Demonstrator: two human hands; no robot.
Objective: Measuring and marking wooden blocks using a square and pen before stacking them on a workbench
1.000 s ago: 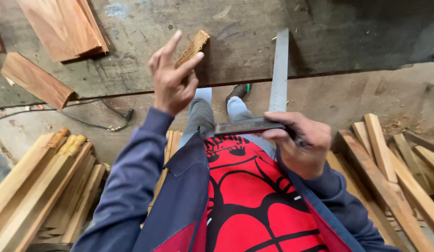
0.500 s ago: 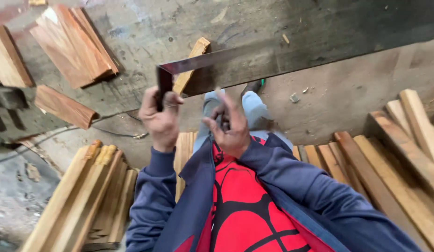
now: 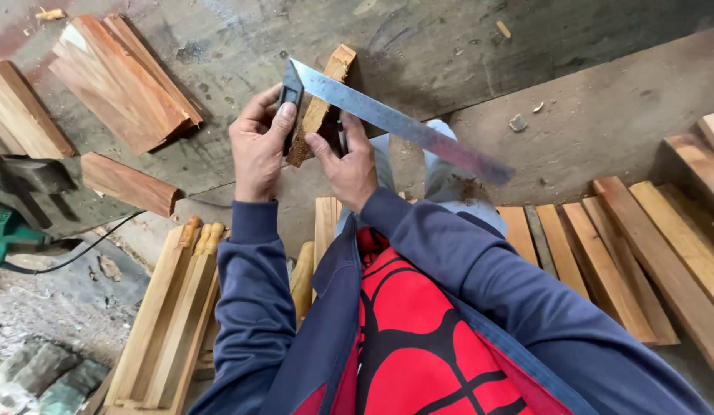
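Note:
A short wooden strip (image 3: 323, 101) lies on the grey bench (image 3: 464, 54). Across it rests a metal try square (image 3: 403, 123), its long steel blade pointing right. My left hand (image 3: 259, 146) grips the square's dark stock at the strip's left side. My right hand (image 3: 348, 163) holds a thin dark marking tool against the strip, just below the blade.
Stacked wood blocks (image 3: 119, 81) and another block (image 3: 130, 183) sit on the bench's left. A green power tool (image 3: 7, 229) with a cable is at far left. Long wooden slats (image 3: 172, 315) lie on the floor left and more slats (image 3: 649, 246) right.
The square has passed from my right hand to my left and now lies across the wooden strip. My right hand has moved up to the strip with the marking tool.

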